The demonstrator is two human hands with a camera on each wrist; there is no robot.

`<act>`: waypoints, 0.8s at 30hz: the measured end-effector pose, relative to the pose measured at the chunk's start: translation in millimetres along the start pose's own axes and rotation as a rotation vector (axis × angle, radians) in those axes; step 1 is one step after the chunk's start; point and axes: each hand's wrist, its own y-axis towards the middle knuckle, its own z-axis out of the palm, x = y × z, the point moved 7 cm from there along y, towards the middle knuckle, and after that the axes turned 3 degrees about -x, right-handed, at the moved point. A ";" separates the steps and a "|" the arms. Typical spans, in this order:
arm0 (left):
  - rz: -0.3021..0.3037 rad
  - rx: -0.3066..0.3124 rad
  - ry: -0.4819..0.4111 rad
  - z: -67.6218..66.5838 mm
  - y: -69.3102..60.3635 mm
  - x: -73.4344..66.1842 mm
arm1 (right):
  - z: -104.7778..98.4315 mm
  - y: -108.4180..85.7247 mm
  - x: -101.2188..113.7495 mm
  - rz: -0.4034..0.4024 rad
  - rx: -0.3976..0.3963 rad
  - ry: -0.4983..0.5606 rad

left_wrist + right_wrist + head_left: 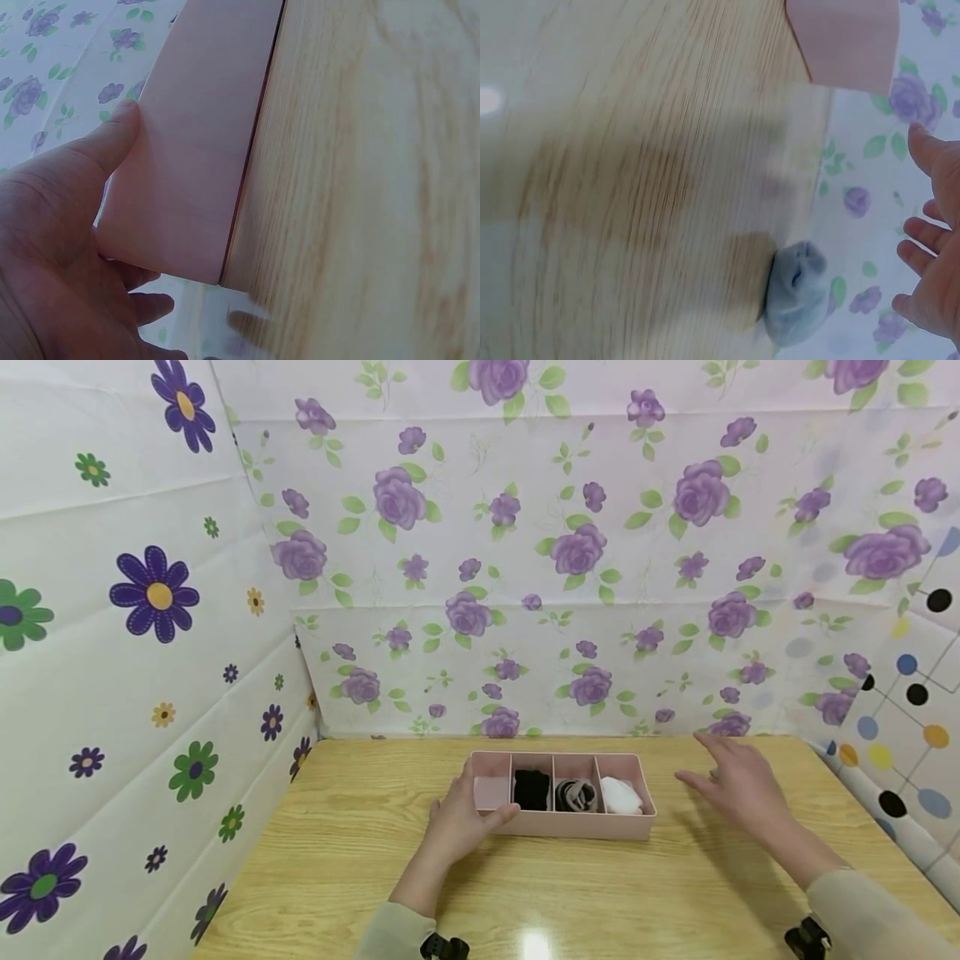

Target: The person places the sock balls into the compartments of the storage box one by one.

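Observation:
A pink divided storage box (573, 825) stands on the table. Its leftmost compartment shows bare pink floor; rightward lie a black rolled sock (532, 789), a grey-and-black striped rolled sock (577, 796) and a white bundle (622, 797), apparently a sock. My left hand (459, 818) holds the box's left end, thumb at the front rim and fingers round the end wall. To the right of the box, my right hand (738, 781) hovers with fingers apart, holding nothing. In the right wrist view, a pale grey-blue rolled bundle (796, 296) lies near that hand; the head view does not show it.
The wooden table (600, 893) reaches back to a wall covering with purple roses (577, 550). A flower-printed sheet (157, 693) borders the left side, and a dotted sheet (911, 727) borders the right.

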 end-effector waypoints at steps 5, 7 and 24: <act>-0.001 0.001 0.003 0.1 -0.8 -0.8 | -2.3 -2.8 -15.6 0.031 -0.019 0.000; 0.000 -0.001 0.002 -0.1 -1.0 -1.2 | -4.1 -4.1 -20.9 0.033 -0.038 0.006; 0.002 -0.004 0.017 -0.1 -0.5 -1.0 | -2.5 -14.8 -68.3 0.100 0.002 0.010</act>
